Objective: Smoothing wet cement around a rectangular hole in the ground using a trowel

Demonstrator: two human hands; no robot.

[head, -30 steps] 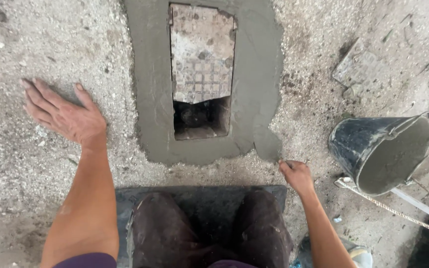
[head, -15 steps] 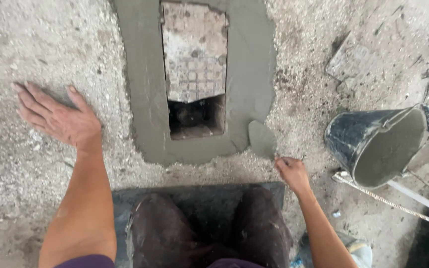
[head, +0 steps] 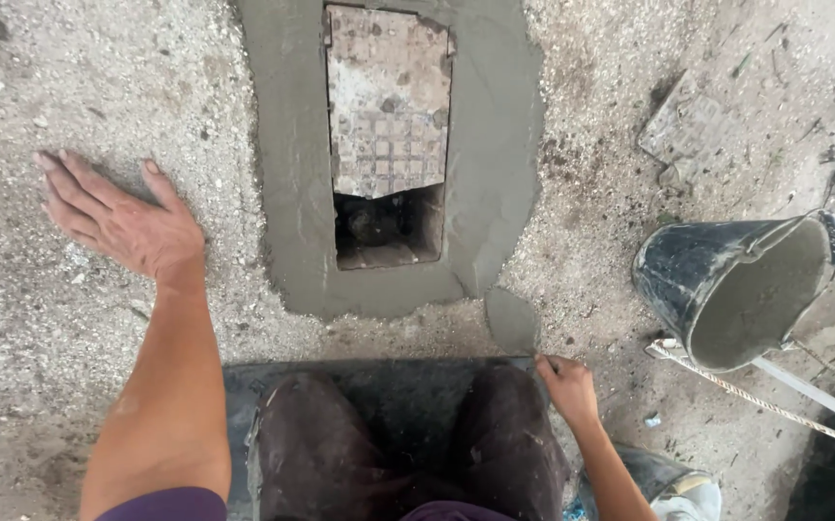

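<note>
My left hand [head: 123, 224] lies flat on the gravelly ground with fingers spread, left of a band of wet grey cement [head: 287, 193] that frames a rectangular hole. A worn, broken grating cover [head: 389, 101] fills the upper part of the hole, and the lower part [head: 384, 232] is dark and uncovered. My right hand [head: 567, 386] is closed on a trowel whose cement-coated blade [head: 512, 320] rests just below the cement band's lower right corner. My knees [head: 398, 444] rest on a dark mat [head: 244, 386].
A black bucket [head: 693, 265], tilted with grey cement inside, stands at the right. A rope [head: 755, 397] and a pale bar [head: 813, 391] run beneath it. A flat broken slab [head: 693, 125] lies at the upper right. A boot [head: 673, 487] shows at the bottom right.
The trowel blade, unseen one second ago, appeared at the cement's lower right corner and has slid down off it toward me. My left hand has stayed flat on the ground.
</note>
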